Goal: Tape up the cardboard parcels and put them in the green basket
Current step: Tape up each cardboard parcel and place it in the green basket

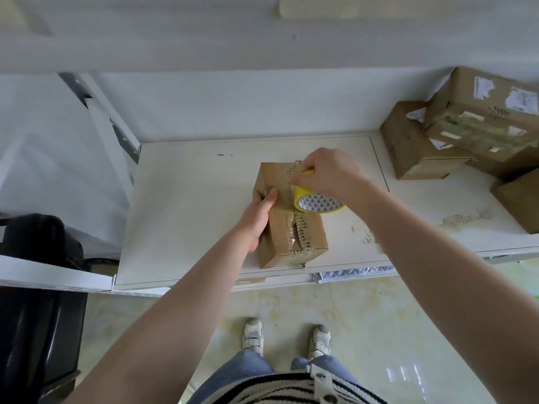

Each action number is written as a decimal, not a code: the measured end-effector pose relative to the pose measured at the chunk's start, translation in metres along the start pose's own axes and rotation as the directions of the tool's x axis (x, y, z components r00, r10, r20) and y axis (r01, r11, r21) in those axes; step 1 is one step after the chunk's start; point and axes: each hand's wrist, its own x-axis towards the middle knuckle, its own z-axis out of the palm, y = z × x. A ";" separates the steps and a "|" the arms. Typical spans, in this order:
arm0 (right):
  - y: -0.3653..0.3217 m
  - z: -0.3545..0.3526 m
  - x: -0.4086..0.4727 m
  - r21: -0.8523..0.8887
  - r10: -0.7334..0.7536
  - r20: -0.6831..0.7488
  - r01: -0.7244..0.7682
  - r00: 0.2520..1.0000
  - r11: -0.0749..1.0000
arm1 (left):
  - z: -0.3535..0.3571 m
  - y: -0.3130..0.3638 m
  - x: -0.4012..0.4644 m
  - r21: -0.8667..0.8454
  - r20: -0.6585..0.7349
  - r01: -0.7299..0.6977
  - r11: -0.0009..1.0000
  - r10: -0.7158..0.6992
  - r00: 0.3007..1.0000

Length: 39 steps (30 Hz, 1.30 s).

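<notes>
A small cardboard parcel (309, 237) lies on the white table (186, 217), its ragged top seam running toward me. My left hand (258, 217) rests on the parcel's left top edge, thumb pressing the flap down. Over the far half of the seam, my right hand (329, 176) grips a yellow tape roll (318, 204) with a patterned white core, held against the parcel's top. The green basket is not in view.
Several more cardboard parcels (455, 135) are stacked at the table's back right, one (519, 199) at the right edge. Tape scraps lie near the front right. A black bag (35, 301) sits at the left. My shoes stand on the tiled floor below.
</notes>
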 end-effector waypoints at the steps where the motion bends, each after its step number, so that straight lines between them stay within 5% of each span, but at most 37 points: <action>1: -0.002 0.001 0.000 -0.006 -0.009 0.002 0.009 1.000 1.000 | 0.000 0.000 0.000 -0.009 0.002 0.005 1.000 -0.005 1.000; 6: -0.005 0.000 0.003 0.009 -0.050 0.071 0.050 0.996 0.999 | -0.008 -0.007 -0.003 0.207 -0.122 -0.082 0.975 0.109 0.987; 10: 0.009 -0.004 0.006 -0.141 -0.054 0.083 0.065 0.995 0.988 | -0.015 -0.008 -0.002 0.281 -0.140 -0.125 0.951 0.170 0.975; 16: 0.036 0.013 0.011 -0.101 0.065 0.097 -0.055 0.993 0.993 | -0.014 -0.004 -0.003 0.402 -0.126 -0.137 0.905 0.203 0.971; 24: 0.058 0.044 0.028 0.125 0.050 0.294 -0.090 0.955 0.988 | -0.011 0.004 -0.008 0.391 -0.160 -0.062 0.918 0.134 0.978; 28: 0.062 0.043 0.030 0.149 -0.005 0.324 -0.046 0.946 0.988 | 0.008 0.011 -0.006 0.255 -0.235 0.069 0.964 -0.007 0.972; 33: 0.060 0.047 0.027 0.192 -0.023 0.318 -0.041 0.948 0.981 | 0.020 0.009 -0.001 0.344 -0.360 0.038 0.938 0.094 0.928; 35: 0.062 0.049 0.024 0.217 -0.011 0.307 -0.059 0.952 0.974 | 0.026 0.009 -0.002 0.572 -0.416 0.078 0.817 0.208 0.885; 37: 0.067 0.050 0.022 0.241 -0.012 0.292 -0.061 0.956 0.969 | 0.038 0.006 -0.002 0.815 -0.431 0.152 0.560 0.408 0.805; 39: 0.070 0.053 0.023 0.260 -0.026 0.285 -0.051 0.958 0.964 | 0.053 0.004 0.000 0.893 -0.382 0.178 0.414 0.485 0.787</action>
